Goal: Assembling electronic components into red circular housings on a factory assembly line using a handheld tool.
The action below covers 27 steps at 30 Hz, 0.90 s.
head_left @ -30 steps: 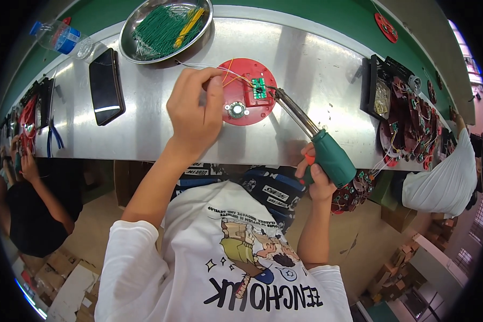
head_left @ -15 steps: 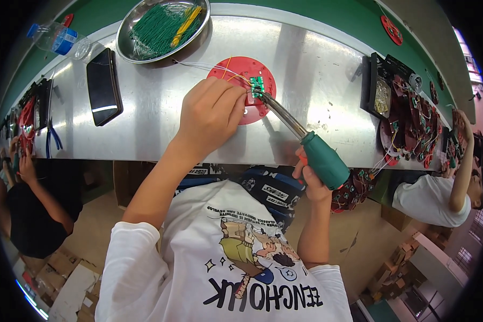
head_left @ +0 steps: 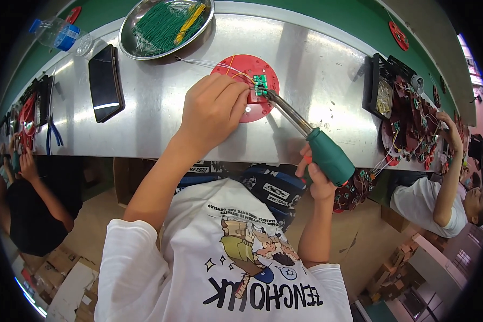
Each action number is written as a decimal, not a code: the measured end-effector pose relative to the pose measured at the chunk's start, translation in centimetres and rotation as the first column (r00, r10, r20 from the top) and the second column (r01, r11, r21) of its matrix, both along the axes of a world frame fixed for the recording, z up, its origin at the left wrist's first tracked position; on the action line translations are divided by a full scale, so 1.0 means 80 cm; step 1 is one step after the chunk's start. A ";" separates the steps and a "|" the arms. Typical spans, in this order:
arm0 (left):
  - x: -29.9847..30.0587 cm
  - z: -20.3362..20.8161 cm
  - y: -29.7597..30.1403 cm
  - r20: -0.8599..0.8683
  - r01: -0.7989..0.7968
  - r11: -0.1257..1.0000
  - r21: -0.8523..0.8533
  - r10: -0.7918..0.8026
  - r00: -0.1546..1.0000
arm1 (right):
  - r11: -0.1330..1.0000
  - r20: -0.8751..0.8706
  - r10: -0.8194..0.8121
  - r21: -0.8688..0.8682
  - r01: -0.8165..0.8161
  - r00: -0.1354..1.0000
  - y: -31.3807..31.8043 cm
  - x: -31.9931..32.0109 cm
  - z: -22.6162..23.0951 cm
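A red round disc lies on the metal bench with a small green circuit board on it. White and yellow wires run to the board from the left. My left hand rests at the board's left edge, thumb and fingers pinched on what looks like a thin wire; the fingertips partly hide it. In my right hand is a soldering iron with a thick green handle. Its metal shaft slants up to the left, and the tip touches or nearly touches the board.
A steel bowl of green and yellow wires stands at the back. Left of it are a phone, a plastic bottle and blue-handled pliers. Wired red parts pile up at right near a black tray. Co-workers sit on both sides.
The view has shifted slightly. My hands, the soldering iron and the board keep nearly the same places relative to each other. The right-hand co-worker's raised arm has moved left.
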State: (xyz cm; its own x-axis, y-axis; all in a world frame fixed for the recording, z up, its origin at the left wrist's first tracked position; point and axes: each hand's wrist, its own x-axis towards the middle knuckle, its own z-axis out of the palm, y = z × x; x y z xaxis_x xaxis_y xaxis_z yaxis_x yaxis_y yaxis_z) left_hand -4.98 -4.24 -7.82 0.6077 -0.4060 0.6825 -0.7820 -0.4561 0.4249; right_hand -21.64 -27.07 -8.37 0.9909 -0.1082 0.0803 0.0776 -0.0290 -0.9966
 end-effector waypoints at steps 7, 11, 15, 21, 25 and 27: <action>0.003 0.000 -0.003 0.015 0.000 1.000 -0.001 0.000 1.000 | 0.989 0.038 -0.103 0.111 0.098 0.994 0.003 0.001 0.000; 0.000 0.005 0.000 -0.020 0.007 1.000 0.024 -0.007 1.000 | 0.983 0.061 -0.137 0.132 0.128 0.989 0.007 0.003 0.003; -0.003 0.034 -0.003 -0.002 -0.100 0.994 0.035 0.100 0.995 | 0.961 0.053 -0.182 0.222 0.166 0.982 0.006 0.005 -0.009; 0.064 0.035 -0.037 0.150 -0.097 0.979 0.180 0.070 0.986 | 0.739 0.081 -0.368 0.630 0.238 0.926 -0.006 0.011 -0.003; 0.056 0.044 -0.057 0.210 -0.451 0.888 0.094 0.425 0.881 | 0.800 0.044 -0.415 0.494 0.342 0.909 -0.005 0.015 0.006; 0.001 0.043 -0.037 0.278 -0.248 0.967 -0.061 0.255 0.926 | 0.815 0.050 -0.393 0.482 0.323 0.918 -0.009 0.016 0.000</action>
State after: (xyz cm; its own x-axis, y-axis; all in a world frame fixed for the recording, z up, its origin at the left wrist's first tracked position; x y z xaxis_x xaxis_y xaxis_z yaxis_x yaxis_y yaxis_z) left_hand -4.91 -7.20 -4.42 0.4692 -0.2462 0.8481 -0.7317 -0.6460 0.2173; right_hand -20.38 -27.77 -8.39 0.8564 -0.5119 0.0675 0.2911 0.3709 -0.8819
